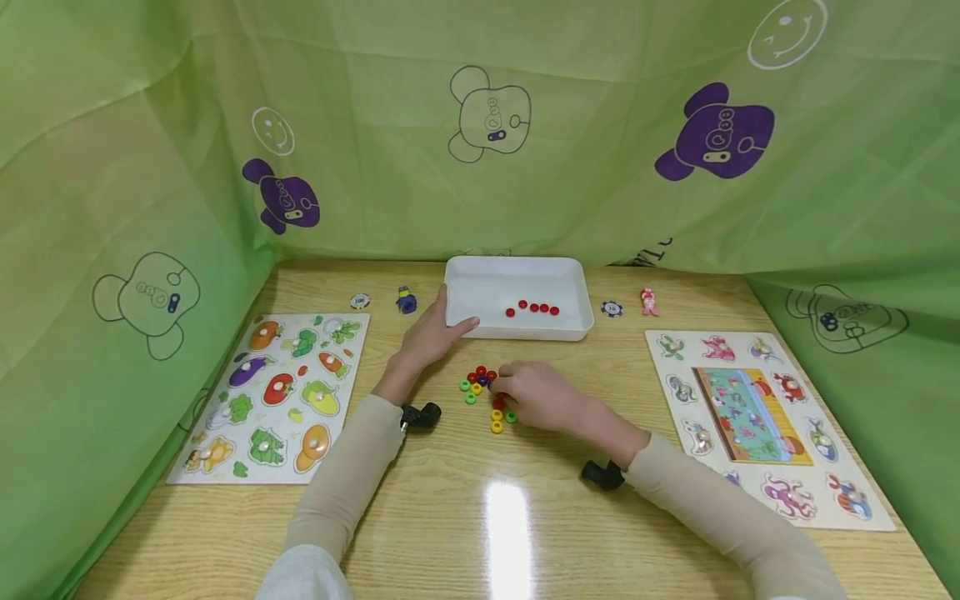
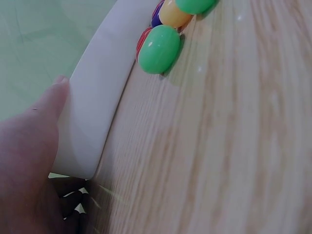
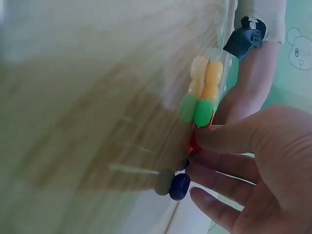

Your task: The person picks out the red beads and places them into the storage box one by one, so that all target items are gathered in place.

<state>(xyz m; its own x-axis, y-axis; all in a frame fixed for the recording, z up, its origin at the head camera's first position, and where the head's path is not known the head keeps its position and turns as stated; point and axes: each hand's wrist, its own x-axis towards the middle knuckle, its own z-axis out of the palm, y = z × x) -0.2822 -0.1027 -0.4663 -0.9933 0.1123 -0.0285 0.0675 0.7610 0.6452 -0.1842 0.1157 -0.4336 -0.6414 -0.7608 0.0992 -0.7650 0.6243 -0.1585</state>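
Observation:
My left hand grips the near left corner of a white tray, its thumb on the front wall and the other fingers along the left side. Several red beads lie inside the tray. In front of it, a loose cluster of red, green, yellow and blue beads lies on the table. My right hand is low over the cluster's right side. The right wrist view shows its thumb and index finger pinching a red bead, partly hidden, between a green bead and a dark blue bead.
A vegetable puzzle board lies at the left and a sea-animal puzzle board at the right. Beside the tray are poker chips, a small blue figure and a pink figure. Green cloth surrounds the table.

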